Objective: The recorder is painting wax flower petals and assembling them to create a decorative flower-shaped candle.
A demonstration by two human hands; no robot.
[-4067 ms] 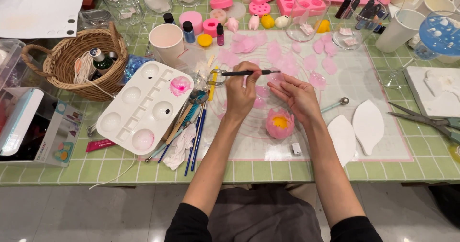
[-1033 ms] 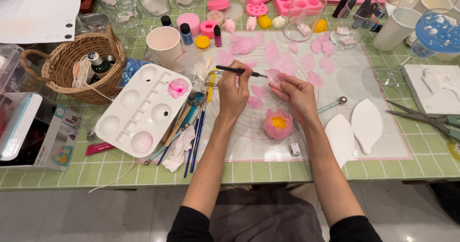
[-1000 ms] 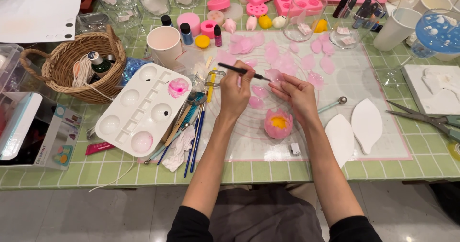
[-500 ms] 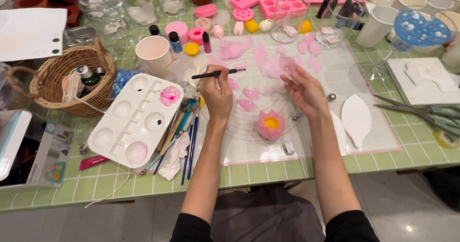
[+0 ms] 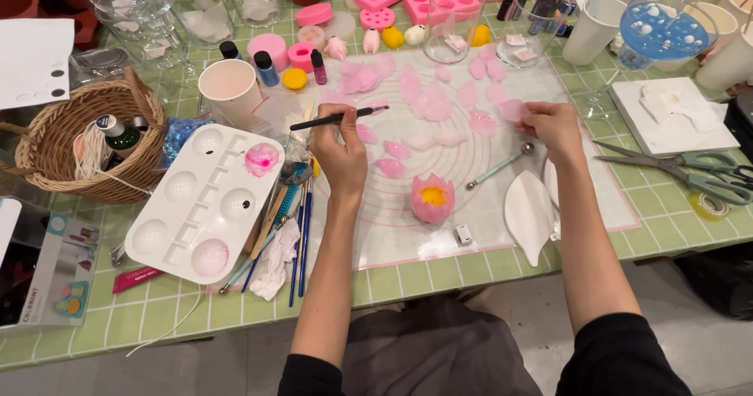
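Note:
My left hand (image 5: 340,154) grips a thin black paintbrush (image 5: 337,118), its tip pointing right over the translucent work mat (image 5: 471,168). My right hand (image 5: 555,128) pinches a pale pink wax petal (image 5: 511,110) near the mat's right side. Several more pink petals (image 5: 416,98) lie scattered across the mat. A pink flower with a yellow centre (image 5: 432,197) stands on the mat between my hands. A white paint palette (image 5: 205,204) with a pink blob in one well lies left of my left hand.
Spare brushes (image 5: 298,231) lie beside the palette. A wicker basket (image 5: 78,141) sits far left, a white cup (image 5: 230,90) behind the palette. White leaf shapes (image 5: 527,216), a ball tool (image 5: 498,166) and scissors (image 5: 682,172) lie right. Pink moulds (image 5: 443,0) and jars line the back.
My right hand has moved right and away from the left, lifting a pink petal. My left hand with the brush has stayed near the mat's left part. The view came closer.

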